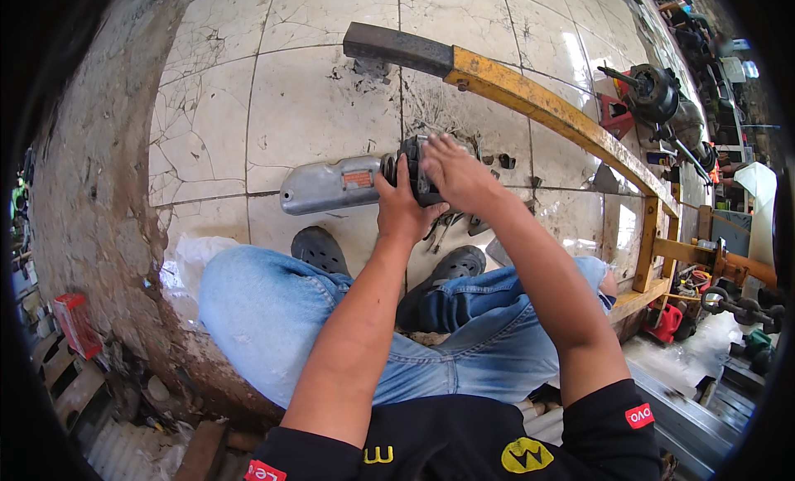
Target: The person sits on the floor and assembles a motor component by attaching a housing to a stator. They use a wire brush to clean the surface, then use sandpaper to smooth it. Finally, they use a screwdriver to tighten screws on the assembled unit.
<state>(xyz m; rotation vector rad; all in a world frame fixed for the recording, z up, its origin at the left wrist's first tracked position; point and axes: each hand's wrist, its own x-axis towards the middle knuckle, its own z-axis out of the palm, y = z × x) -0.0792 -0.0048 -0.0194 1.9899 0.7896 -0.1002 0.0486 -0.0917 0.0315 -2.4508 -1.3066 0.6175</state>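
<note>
Muffler (331, 185) under left hand (402, 212), right hand (455, 174).

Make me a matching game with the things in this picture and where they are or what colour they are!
Things:
1. silver metal cover
2. long frame bar
3. small box
4. shoes

Colour or place:
A. red, far left by the rough wall
B. black, on the cracked tiles below the hands
C. grey, lying left of the left hand
D. yellow, slanting across the floor beyond the right hand

Pairs: 1-C, 2-D, 3-A, 4-B
</note>
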